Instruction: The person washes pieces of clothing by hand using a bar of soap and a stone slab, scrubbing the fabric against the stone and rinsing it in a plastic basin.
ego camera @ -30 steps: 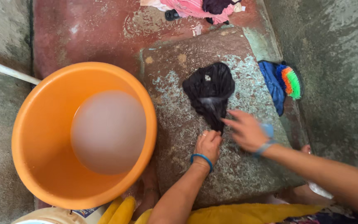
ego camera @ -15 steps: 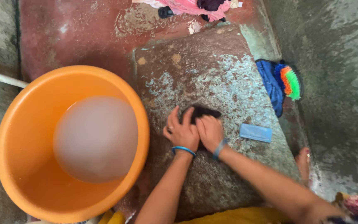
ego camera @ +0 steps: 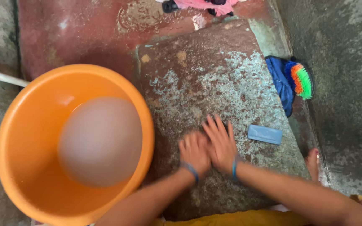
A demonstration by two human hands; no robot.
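Rough stone slab (ego camera: 214,83) under both hands

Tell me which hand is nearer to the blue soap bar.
Right. The right hand lies flat on the stone slab just beside the blue soap bar; the left hand sits farther off, toward the orange tub.

1. A worn red floor (ego camera: 72,33) is being seen, wet and stained.
2. Grey concrete (ego camera: 340,62) is being shown at the right, damp and mottled.
3. A rough stone slab (ego camera: 214,71) is being lit by soft daylight.
4. A white pipe (ego camera: 1,76) is being seen at the left edge.
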